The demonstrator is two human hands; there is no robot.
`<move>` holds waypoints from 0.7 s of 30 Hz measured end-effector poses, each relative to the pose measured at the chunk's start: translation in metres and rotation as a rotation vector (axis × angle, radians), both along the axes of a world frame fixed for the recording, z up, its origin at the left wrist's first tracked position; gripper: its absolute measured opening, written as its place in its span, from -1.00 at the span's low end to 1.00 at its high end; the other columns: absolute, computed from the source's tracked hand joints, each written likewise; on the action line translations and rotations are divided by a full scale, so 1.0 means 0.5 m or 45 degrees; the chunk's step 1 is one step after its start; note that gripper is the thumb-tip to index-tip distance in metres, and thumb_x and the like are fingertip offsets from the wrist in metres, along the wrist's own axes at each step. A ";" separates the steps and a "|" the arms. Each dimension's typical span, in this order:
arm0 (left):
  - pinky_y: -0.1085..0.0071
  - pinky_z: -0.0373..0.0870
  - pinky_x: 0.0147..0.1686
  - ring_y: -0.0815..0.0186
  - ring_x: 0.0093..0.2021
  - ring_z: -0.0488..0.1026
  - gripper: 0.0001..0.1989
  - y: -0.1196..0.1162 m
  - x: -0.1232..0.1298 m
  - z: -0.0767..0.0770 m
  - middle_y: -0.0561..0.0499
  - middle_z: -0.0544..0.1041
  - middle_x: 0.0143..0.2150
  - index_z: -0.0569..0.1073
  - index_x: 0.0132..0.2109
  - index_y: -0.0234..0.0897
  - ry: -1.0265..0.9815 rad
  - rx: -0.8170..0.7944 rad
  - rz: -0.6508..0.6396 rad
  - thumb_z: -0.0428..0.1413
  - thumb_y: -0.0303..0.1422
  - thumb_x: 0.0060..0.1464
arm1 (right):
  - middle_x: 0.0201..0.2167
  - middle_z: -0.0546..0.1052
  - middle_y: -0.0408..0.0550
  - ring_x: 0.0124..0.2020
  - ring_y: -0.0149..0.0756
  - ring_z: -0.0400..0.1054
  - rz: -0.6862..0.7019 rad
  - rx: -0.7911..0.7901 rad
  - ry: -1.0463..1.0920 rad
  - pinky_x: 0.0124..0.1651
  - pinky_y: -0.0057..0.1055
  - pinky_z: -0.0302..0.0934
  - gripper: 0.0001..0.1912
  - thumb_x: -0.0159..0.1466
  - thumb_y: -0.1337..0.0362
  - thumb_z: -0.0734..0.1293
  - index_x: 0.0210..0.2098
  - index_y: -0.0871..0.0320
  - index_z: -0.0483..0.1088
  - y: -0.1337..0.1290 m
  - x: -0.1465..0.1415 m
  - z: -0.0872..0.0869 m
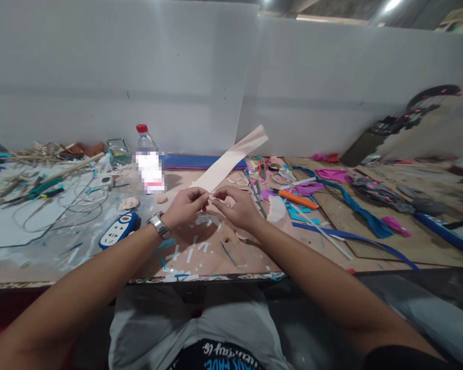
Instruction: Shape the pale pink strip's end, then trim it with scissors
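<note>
A long cream-coloured strip (231,158), whose material I cannot make out, slants up and to the right from my fingertips. My left hand (185,206), with a metal watch (160,225) on its wrist, pinches the strip's lower end. Fingertip to fingertip with it, my right hand (239,208) pinches the same end from the other side. My fingers hide most of that end. Small white and blue scraps (189,252) lie on the table (216,257) below my hands.
A red-capped bottle (146,139) stands behind my left hand. A blue-and-white power strip (118,231) lies left, beyond it pliers (46,188) and cables. Right are an orange utility knife (296,199), a blue ribbon (347,195) and a wooden board (343,226). A grey partition (119,77) borders the back.
</note>
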State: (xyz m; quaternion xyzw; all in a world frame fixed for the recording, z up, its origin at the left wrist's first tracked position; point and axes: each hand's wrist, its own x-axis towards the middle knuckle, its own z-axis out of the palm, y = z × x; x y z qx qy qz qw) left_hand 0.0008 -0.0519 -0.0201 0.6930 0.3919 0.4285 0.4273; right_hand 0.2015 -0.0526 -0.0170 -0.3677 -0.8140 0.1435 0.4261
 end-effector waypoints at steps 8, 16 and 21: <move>0.44 0.36 -0.38 0.40 -0.44 0.40 -0.63 0.000 0.002 -0.003 0.01 0.47 -0.42 0.51 -0.22 -0.35 -0.006 0.031 -0.006 0.12 -0.08 0.22 | -0.32 0.62 -0.08 -0.27 -0.24 0.47 -0.046 0.023 0.012 -0.14 -0.31 0.27 -0.87 0.32 0.19 0.40 -0.29 0.10 0.52 0.001 -0.002 0.003; 0.44 0.40 -0.35 0.38 -0.40 0.43 -0.65 -0.004 -0.002 0.000 -0.03 0.52 -0.37 0.54 -0.16 -0.35 0.053 0.111 -0.030 0.12 -0.10 0.23 | -0.35 0.61 -0.10 -0.28 -0.25 0.48 -0.058 0.021 0.020 -0.16 -0.32 0.26 -0.88 0.30 0.20 0.41 -0.33 0.11 0.50 0.000 -0.001 0.004; 0.44 0.38 -0.33 0.37 -0.39 0.43 -0.66 -0.006 -0.002 0.002 -0.02 0.52 -0.38 0.54 -0.20 -0.34 0.077 0.137 -0.056 0.11 -0.11 0.25 | -0.31 0.61 -0.07 -0.25 -0.24 0.48 -0.023 0.019 0.028 -0.12 -0.30 0.29 -0.87 0.29 0.18 0.41 -0.28 0.11 0.50 -0.004 -0.001 0.006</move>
